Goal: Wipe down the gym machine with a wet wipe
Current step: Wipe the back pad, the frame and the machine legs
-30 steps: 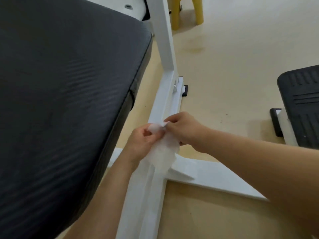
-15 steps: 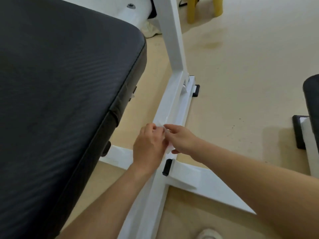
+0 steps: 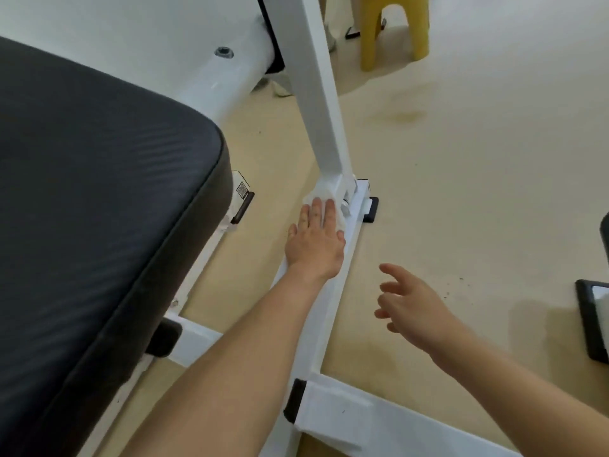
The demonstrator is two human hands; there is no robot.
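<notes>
A sticker (image 3: 242, 189) beneath the pad (image 3: 99, 192) cannot be read. The wipe (image 3: 321, 194) is pressed under straight fingers (image 3: 316, 211) of the left hand (image 3: 314, 245); the right hand (image 3: 412, 301) is held spread.

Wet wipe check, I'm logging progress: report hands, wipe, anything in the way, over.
Left hand flat, pressing wet wipe onto white frame rail. Right hand open, empty, off the machine. Wipe bunched at upright post foot; post directly ahead.

Smooth beige floor (image 3: 478, 192). White base rail (image 3: 329, 308) of the gym machine lies flat on it, running away from the viewer. White cross rail (image 3: 379, 420) joins it near the bottom. Black foot pad (image 3: 371, 209) sits at the rail's far end. Yellow stool (image 3: 392, 34) stands top right. Brownish stain (image 3: 403, 117) lies between stool and rail, and dark specks (image 3: 446, 293) are further right.
</notes>
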